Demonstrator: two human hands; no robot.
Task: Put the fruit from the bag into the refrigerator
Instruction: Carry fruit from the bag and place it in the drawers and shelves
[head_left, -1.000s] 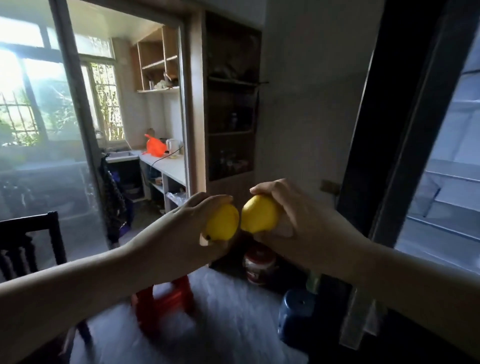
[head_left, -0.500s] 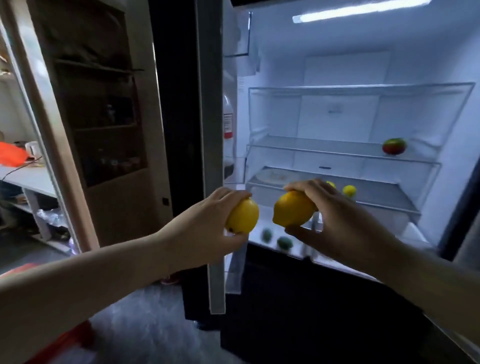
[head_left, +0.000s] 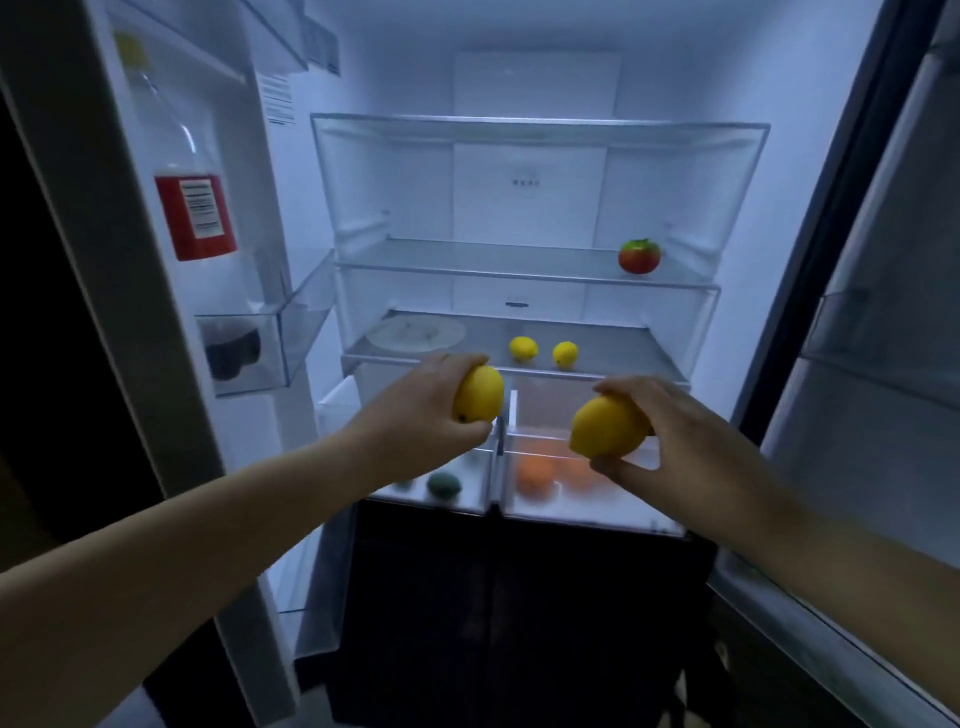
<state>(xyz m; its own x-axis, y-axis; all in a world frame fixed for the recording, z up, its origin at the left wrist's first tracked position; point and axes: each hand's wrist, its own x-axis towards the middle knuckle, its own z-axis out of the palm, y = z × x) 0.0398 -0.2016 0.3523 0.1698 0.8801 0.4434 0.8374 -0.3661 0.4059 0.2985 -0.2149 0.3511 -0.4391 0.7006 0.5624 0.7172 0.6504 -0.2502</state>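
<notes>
The refrigerator (head_left: 535, 83) stands open in front of me, lit inside. My left hand (head_left: 415, 415) grips a yellow lemon (head_left: 480, 397) just in front of the lower glass shelf (head_left: 623, 358). My right hand (head_left: 675, 441) grips a second lemon (head_left: 605, 428) over the right crisper drawer (head_left: 587, 512). Two small lemons (head_left: 523, 347) (head_left: 565, 354) lie on the lower shelf. A red and green fruit (head_left: 639, 255) sits on the middle shelf at the right. The bag is out of sight.
Orange fruit (head_left: 537, 473) lies in the right drawer, a green fruit (head_left: 444, 486) in the left drawer (head_left: 467, 506). A white plate (head_left: 415, 332) rests on the lower shelf. A red-labelled bottle (head_left: 192, 208) stands in the left door (head_left: 88, 208). The right door (head_left: 883, 364) is open.
My view has swung right from the kitchen to face the open refrigerator. Both hands have carried their lemons forward and spread apart, close to the lower shelf and drawers.
</notes>
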